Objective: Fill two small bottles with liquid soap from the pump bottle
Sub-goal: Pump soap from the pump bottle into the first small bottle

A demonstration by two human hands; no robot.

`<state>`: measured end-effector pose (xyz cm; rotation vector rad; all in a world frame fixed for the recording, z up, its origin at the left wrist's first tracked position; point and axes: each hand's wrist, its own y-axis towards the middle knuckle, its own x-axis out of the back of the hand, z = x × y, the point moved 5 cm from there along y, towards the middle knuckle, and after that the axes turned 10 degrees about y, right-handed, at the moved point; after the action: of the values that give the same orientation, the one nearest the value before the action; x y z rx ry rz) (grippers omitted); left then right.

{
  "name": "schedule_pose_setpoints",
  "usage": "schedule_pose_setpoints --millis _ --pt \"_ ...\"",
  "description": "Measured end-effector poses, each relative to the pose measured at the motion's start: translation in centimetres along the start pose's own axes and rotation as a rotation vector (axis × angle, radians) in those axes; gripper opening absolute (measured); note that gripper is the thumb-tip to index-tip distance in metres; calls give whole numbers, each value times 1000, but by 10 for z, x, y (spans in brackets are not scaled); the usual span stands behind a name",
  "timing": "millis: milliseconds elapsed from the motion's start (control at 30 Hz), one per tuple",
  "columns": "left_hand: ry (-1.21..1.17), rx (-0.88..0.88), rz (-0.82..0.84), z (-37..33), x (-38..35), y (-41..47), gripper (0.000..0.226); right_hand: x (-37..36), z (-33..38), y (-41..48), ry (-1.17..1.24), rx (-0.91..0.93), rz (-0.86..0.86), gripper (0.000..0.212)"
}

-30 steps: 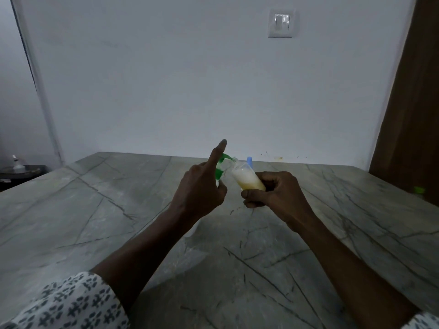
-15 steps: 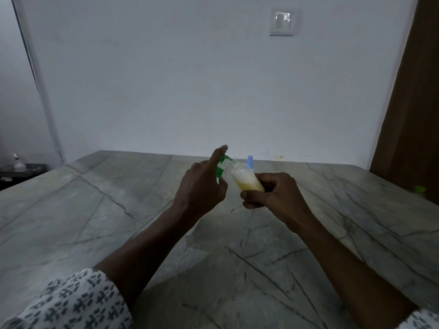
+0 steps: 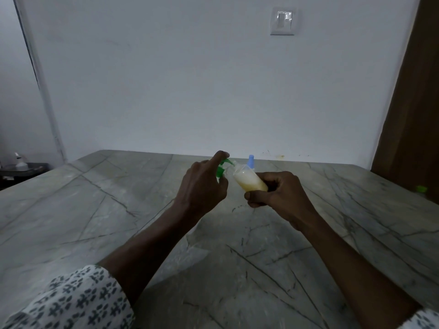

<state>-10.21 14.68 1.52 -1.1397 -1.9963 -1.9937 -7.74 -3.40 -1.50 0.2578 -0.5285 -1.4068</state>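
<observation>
Our left hand (image 3: 202, 186) has dropped its raised forefinger onto the green plastic pump head (image 3: 222, 168), its grip curled round the pump bottle, so another squirt looks underway. Our right hand (image 3: 278, 195) grips the small clear bottle of pale yellow soap (image 3: 250, 180), tilted to the spout, above the grey veined stone surface (image 3: 118, 210) near its far edge.
</observation>
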Motion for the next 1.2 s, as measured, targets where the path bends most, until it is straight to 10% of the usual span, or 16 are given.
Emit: schedule_pose_setpoints --millis 267,667,967,1200 --pt "40 -4 110 4 -6 1 94 2 1 1 28 -2 -23 53" --pt "27 1 48 1 -2 1 49 -4 -3 -2 1 -14 13 47" --pt "52 -21 107 4 -6 0 88 -1 -2 -1 22 -9 -14 52" --pt "28 5 79 3 -2 0 66 -1 -1 -2 6 -11 -11 53"
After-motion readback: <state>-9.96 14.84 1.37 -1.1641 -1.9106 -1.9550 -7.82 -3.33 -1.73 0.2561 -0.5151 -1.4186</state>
